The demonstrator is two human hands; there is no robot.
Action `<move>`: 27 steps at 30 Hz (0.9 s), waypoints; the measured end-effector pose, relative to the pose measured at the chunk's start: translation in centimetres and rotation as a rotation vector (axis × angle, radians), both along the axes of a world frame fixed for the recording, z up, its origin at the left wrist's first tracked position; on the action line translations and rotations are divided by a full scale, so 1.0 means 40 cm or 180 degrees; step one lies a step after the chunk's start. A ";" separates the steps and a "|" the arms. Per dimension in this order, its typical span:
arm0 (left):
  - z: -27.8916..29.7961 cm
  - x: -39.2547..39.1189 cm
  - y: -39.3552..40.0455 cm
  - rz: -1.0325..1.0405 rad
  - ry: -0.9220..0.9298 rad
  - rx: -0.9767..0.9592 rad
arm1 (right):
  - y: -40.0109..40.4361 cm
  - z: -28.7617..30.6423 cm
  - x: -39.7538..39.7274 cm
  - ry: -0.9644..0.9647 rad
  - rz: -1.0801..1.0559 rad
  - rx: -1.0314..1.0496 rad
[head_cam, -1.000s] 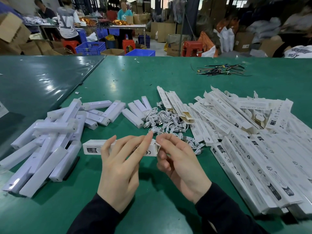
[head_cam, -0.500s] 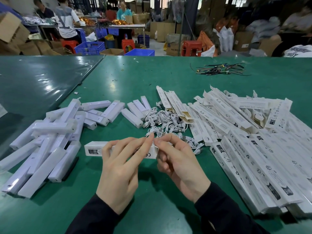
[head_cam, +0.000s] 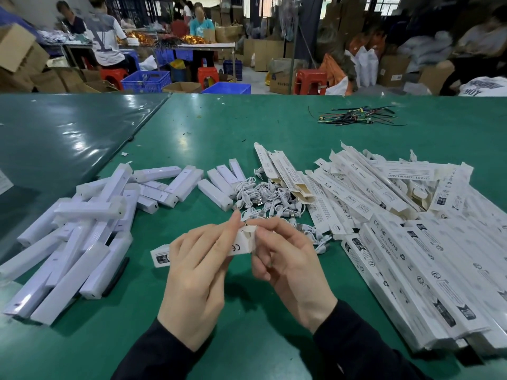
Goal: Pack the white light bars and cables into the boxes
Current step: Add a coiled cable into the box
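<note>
Clasped in the left hand (head_cam: 196, 272) around its middle, a slim white box (head_cam: 238, 244) held just above the green table (head_cam: 247, 338); pinched at its open right end by the right hand (head_cam: 285, 259), thumb and forefinger on the small end flap (head_cam: 251, 231). Long axis of the box running left to right, printed left end poking out past the left knuckles, open mouth facing right toward the working fingers; likely a flap being folded or tucked, though whether anything already sits inside cannot be told. Nearest to that mouth, the right hand; just beyond it, up and slightly right, the tangle of white cables (head_cam: 263, 196), closer to the right hand than to the left. Well off to the left, the heap of white light bars (head_cam: 82, 223), lying at mixed angles, nearer the left hand. Along the right side, the stack of flat boxes (head_cam: 411, 256). Probably early in the job, judging from the full piles.
</note>
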State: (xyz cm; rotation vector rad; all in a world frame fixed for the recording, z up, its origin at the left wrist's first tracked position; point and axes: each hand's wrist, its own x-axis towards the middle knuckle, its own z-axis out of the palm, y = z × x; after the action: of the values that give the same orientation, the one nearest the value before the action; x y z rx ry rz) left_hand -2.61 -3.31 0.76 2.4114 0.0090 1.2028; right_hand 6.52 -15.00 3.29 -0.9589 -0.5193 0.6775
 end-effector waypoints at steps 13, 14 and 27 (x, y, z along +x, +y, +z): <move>0.002 -0.002 0.016 -0.0188 0.0303 0.0355 | -0.015 0.007 0.023 -0.0086 -0.0018 -0.0513; 0.004 -0.002 0.016 -0.0164 0.0400 0.0318 | -0.015 0.005 0.022 -0.0124 0.0015 -0.0550; 0.014 -0.021 0.034 0.0630 0.1094 0.0682 | -0.003 -0.001 -0.008 -0.0099 0.0120 -0.1023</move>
State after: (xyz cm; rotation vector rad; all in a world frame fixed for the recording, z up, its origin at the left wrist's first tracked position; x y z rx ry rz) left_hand -3.45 -1.97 1.30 2.8353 0.2403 0.8901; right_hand 6.19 -15.10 3.26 -1.2645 -0.4644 0.7961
